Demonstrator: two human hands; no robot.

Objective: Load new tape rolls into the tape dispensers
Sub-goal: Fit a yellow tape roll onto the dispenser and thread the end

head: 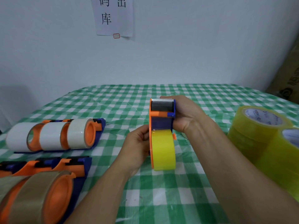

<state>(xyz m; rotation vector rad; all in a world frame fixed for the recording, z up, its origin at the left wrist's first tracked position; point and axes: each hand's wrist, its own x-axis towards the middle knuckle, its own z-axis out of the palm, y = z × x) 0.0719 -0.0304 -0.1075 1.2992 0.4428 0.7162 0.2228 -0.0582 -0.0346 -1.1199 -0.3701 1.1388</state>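
**Yellow roll sits in a dispenser held in both hands at centre frame**

At mid-left, dispensers with white tape lie in a row on the green-checked worktop, with brown-tape dispensers at lower left. The left hand has its grip closed on the orange side of the tape dispenser, beside the yellow tape roll. The right hand has its grip wrapped round the blue body below the toothed blade. Spare yellow rolls stand stacked at the right edge.
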